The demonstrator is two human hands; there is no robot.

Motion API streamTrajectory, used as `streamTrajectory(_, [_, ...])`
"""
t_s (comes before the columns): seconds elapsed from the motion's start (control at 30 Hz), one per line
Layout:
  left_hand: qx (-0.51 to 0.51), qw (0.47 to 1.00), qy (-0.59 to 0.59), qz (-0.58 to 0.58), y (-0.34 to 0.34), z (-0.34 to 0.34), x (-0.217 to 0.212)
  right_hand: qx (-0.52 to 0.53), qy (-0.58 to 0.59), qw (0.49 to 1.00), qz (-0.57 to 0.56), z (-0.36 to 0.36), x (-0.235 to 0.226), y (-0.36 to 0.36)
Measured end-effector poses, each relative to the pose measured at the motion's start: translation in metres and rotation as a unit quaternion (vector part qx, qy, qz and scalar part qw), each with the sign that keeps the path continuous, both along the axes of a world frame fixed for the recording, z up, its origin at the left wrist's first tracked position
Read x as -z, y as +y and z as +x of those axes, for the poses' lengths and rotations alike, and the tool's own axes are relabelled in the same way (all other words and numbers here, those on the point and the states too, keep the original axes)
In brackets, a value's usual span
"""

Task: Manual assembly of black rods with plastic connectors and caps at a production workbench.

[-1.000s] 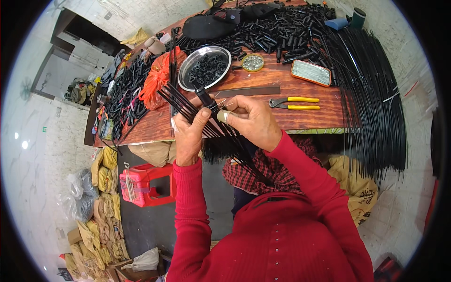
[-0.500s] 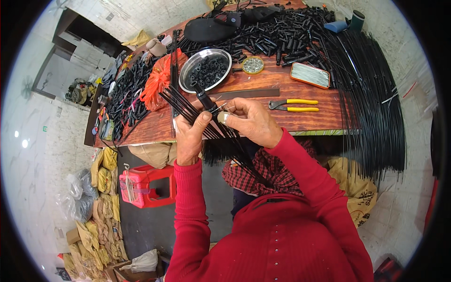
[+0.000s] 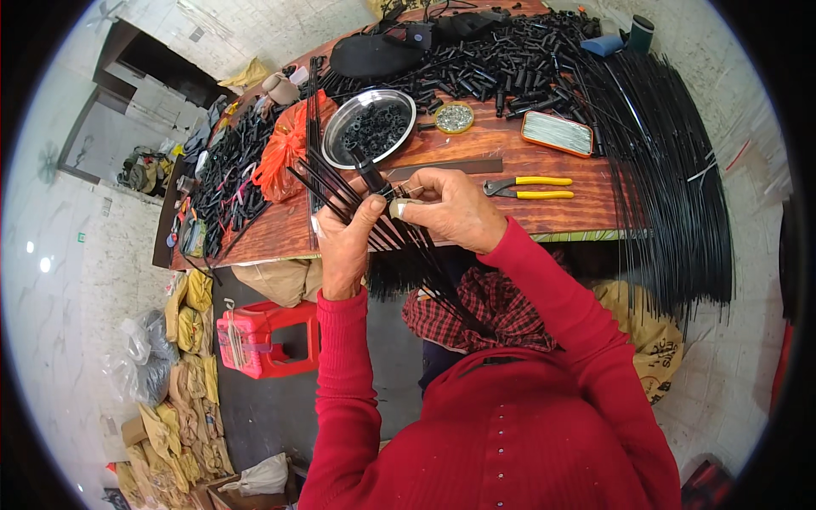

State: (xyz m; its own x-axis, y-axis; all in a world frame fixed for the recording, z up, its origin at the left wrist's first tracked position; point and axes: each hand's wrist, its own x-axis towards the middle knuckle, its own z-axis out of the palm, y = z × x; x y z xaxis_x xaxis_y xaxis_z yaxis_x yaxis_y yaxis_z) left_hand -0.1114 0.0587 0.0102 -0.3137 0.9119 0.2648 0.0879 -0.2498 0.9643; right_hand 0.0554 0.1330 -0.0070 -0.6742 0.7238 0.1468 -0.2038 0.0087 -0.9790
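Work piece: short black tube [image 3: 371, 176], held above the near edge of the wooden table [image 3: 476, 183], just in front of the steel bowl.
Rods: bundle of thin black rods [image 3: 340, 191], fanned up and left from the hands, lower ends running down toward the lap.
Left hand [image 3: 344, 246]: closed round the bundle, thumb pressed up against the tube.
Right hand [image 3: 455, 208]: fingers curled, fingertips pinched at the tube's near end; a light wrap shows on one finger.
Step (judged): fitting a tube onto a rod end; how far it is seated cannot be told.
Next move (judged): calls for a steady bundle and a straight push along the rod.
Steel bowl [image 3: 370, 127]: round, shallow, holding small black ring-like parts.
Small round tin [image 3: 455, 117]: tiny pale bits, kind unclear.
Flat orange-rimmed tray [image 3: 557, 133]: thin silvery pins, lying side by side.
Orange bag [image 3: 285, 153]: beside the bowl, contents hidden.
Pliers [image 3: 527, 187]: yellow-handled, lying just right of the right hand.
Far table: loose heap of black tubes [image 3: 501, 68].
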Motion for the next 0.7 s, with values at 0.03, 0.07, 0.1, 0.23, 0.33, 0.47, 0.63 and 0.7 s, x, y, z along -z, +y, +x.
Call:
streamTrajectory(0.03, [-0.011,1.000,0.007,-0.006,0.000,-0.001,0.000,0.016,0.007,1.000,-0.013,0.000,0.001,-0.002])
streamTrajectory(0.07, [-0.012,1.000,0.007,-0.005,0.001,0.000,-0.001,0.032,0.013,0.999,-0.026,-0.001,0.002,-0.004])
streamTrajectory(0.1, [-0.005,1.000,0.015,-0.010,0.001,0.002,-0.003,0.031,0.013,0.999,-0.025,-0.001,0.004,-0.006])
streamTrajectory(0.23, [-0.010,1.000,0.023,-0.012,0.001,0.005,-0.003,0.235,0.003,0.969,0.076,0.001,0.002,-0.029])
streamTrajectory(0.33, [-0.020,1.000,0.017,-0.010,0.001,0.006,-0.004,0.340,-0.001,0.914,0.223,0.007,-0.002,-0.040])
streamTrajectory(0.47, [-0.020,1.000,0.016,-0.007,0.000,0.006,-0.004,0.311,-0.019,0.913,0.262,0.004,-0.004,-0.047])
streamTrajectory(0.63, [-0.012,1.000,0.015,0.001,-0.001,0.008,-0.004,0.307,-0.001,0.922,0.235,-0.002,-0.002,-0.043])
streamTrajectory(0.7, [-0.010,1.000,0.012,-0.002,-0.001,0.008,-0.003,0.310,0.002,0.922,0.233,-0.004,0.000,-0.042])
